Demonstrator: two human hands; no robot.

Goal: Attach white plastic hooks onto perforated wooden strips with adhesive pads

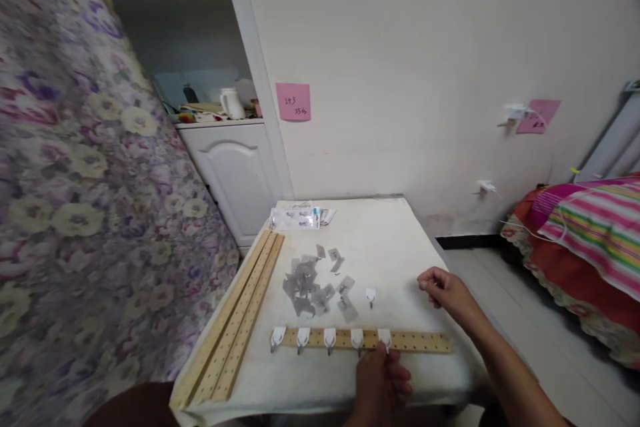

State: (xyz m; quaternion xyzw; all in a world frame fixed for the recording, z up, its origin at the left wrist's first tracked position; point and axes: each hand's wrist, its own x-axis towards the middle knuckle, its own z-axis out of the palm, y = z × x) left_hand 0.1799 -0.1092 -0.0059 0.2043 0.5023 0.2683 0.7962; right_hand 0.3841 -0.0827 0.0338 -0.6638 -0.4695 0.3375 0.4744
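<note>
A wooden strip with holes [420, 341] lies across the near part of the table. Several white adhesive hooks [330, 337] stand in a row along it. My left hand [381, 380] reaches up from below, its thumb and finger on the rightmost hook [384, 335] of that row. My right hand [447, 290] is held over the table's right side, fingertips pinched together; whether anything small is between them I cannot make out. A single loose white hook [371, 297] lies on the cloth beyond the strip. Left of it is a scattered pile of grey, see-through hook pieces [305, 280].
Long perforated wooden strips [245, 320] lie along the table's left edge. Packaging [296, 219] sits at the far left corner of the white-covered table [380, 233]. A floral curtain [120, 200] hangs at left, and a bed [595, 233] stands at right.
</note>
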